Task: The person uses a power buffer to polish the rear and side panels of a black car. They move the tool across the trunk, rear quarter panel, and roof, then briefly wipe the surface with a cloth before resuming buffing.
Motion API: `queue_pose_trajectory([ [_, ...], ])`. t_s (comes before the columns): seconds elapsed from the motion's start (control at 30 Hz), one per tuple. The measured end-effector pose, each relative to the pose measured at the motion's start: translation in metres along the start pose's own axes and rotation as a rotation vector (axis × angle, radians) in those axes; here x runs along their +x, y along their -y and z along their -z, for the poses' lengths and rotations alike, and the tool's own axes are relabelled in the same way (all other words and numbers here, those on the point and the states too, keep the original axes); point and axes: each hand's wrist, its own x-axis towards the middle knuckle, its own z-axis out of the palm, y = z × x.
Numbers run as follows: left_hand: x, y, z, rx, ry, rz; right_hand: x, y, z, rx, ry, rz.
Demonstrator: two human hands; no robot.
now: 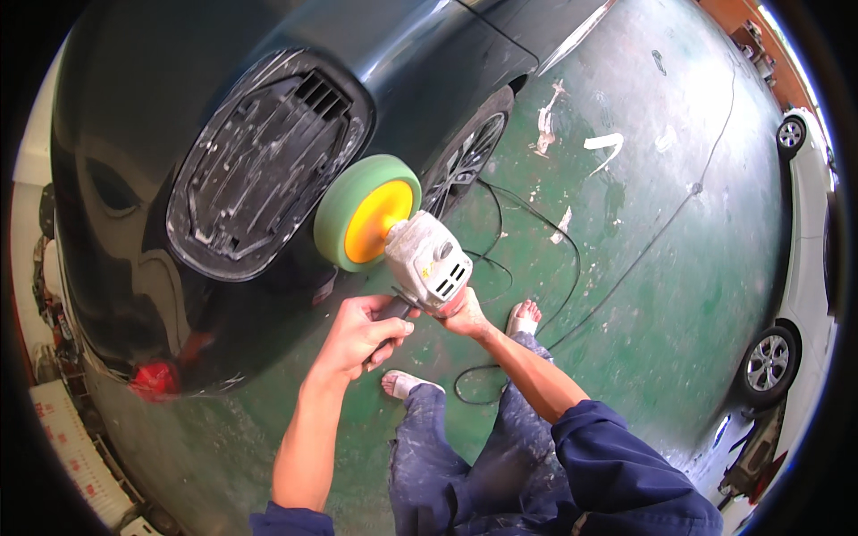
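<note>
Blue sleeves come up from the bottom, and both of my arms reach out to one tool. My left hand point(362, 332) is wrapped tight around the dark side handle of the polisher point(427, 261). My right hand point(465, 314) sits under the grey body of the tool; it looks closed on it, though the tool hides most of the fingers. At the front is a round green foam pad point(350, 198) with a yellow middle. The pad leans on the dark car point(179, 107), just beside an empty hole where a lamp would sit.

I think the buffing step is going on now, right at the edge of that hole. The next move needs both hands to hold firm and slide the pad slowly along the paint. The black cord point(545, 232) lies on the green floor point(679, 268) near my feet, so I should not step on it.
</note>
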Motion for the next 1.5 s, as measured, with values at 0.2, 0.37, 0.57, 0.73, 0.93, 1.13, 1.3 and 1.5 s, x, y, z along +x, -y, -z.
queue_pose_trajectory([
  [0.2, -0.040, 0.048, 0.047, 0.021, -0.031, 0.018, -0.021, -0.023, -0.078, -0.086, 0.048, 0.035],
  [0.37, -0.082, 0.075, 0.077, 0.035, -0.096, 0.057, -0.047, -0.046, -0.156, -0.009, 0.129, -0.001],
  [0.57, -0.126, 0.110, 0.113, 0.068, -0.208, 0.123, -0.068, -0.014, -0.196, -0.020, 0.207, 0.001],
  [0.73, -0.122, 0.121, 0.112, 0.033, -0.225, 0.095, -0.071, -0.059, -0.209, 0.603, 0.069, -0.209],
  [0.93, -0.045, 0.079, 0.063, 0.119, -0.042, 0.003, -0.026, -0.066, -0.103, 1.354, 0.160, -0.320],
  [1.13, 0.041, 0.051, 0.009, 0.138, 0.076, -0.178, 0.004, -0.037, -0.006, 0.084, 0.028, -0.015],
  [1.3, 0.048, 0.077, 0.018, 0.317, -0.056, -0.315, -0.007, -0.076, -0.044, 0.185, -0.063, -0.018],
  [1.5, -0.027, 0.134, 0.095, 0.493, -0.176, -0.154, -0.054, -0.201, -0.196, 0.471, 0.185, -0.253],
])
